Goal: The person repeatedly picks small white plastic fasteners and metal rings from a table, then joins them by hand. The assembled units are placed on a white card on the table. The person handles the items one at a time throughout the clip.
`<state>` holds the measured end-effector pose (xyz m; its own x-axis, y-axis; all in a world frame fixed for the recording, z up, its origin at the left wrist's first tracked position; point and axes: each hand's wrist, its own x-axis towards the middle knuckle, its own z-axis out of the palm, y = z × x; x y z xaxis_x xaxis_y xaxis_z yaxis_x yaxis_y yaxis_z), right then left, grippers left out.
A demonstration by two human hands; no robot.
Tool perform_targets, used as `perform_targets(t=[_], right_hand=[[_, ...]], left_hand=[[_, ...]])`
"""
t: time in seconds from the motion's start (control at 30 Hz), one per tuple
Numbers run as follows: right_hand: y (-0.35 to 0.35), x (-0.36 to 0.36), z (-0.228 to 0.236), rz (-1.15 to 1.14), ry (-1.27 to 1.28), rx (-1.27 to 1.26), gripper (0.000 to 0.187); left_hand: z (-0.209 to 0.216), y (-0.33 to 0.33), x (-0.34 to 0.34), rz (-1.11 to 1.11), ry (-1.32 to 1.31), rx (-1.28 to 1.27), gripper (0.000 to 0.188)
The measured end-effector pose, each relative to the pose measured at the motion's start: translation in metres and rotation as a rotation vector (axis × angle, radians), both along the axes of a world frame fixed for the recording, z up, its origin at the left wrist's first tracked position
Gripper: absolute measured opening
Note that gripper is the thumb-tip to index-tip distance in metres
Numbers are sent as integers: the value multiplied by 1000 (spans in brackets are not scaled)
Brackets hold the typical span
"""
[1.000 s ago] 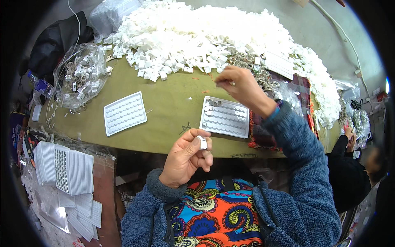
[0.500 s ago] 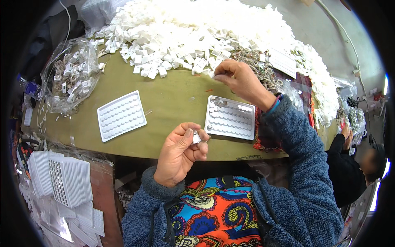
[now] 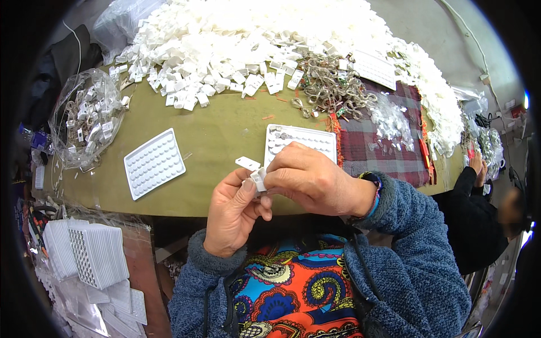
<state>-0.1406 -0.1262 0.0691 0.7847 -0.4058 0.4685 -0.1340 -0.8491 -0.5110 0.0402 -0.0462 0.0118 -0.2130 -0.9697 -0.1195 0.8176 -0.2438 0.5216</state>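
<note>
- Whereas one second earlier the right hand (image 3: 313,180) was stretched out to the far edge of the table near the heap of white plastic pieces (image 3: 242,39), the head view now shows it drawn back to meet the left hand (image 3: 234,217) above the near table edge.
- Left hand: fingers curled, thumb and forefinger closed on a small white plastic piece (image 3: 258,180); this hold matches both earlier pictures.
- Right hand: fingertips pinched shut against the same white piece from the right. Whether a second, smaller item fetched from the far side sits between them cannot be told; the fingers hide it.
- Judgement: the reach is over and a joining or fitting step at the held piece is in hand.
- Position of the piece: held clear of the olive table cover (image 3: 220,141), just in front of the partly hidden white dimpled tray (image 3: 304,138).
- A second dimpled tray (image 3: 153,163) lies to the left, untouched.
- A tangle of metal rings (image 3: 329,90) lies beyond the nearer tray.
</note>
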Motion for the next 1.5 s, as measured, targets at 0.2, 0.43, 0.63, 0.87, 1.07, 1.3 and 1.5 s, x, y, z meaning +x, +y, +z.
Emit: perform_targets(t=[0.2,0.43,0.63,0.87,1.07,1.3,1.5], right_hand=[[-1,-1,3,94,21,124,17],[-71,-50,12,-591,380,52,15],[-90,-63,-25,-549,433,-125,18],[-71,-65,-6,-612,-36,355,17],[-59,-73,-2,-675,-139,378,18],[-88,-83,-5,-767,-156,145,18],[-123,-81,6,-671,-269,-97,17]], left_hand=[[2,3,4,41,-70,-76,22],[0,10,10,6,-45,-28,23],[-3,12,9,-18,-41,-48,22],[6,16,-2,42,-166,-146,21],[23,8,-36,102,-356,-225,26],[31,8,-67,91,-464,-265,28],[30,13,-81,30,-446,-206,31]])
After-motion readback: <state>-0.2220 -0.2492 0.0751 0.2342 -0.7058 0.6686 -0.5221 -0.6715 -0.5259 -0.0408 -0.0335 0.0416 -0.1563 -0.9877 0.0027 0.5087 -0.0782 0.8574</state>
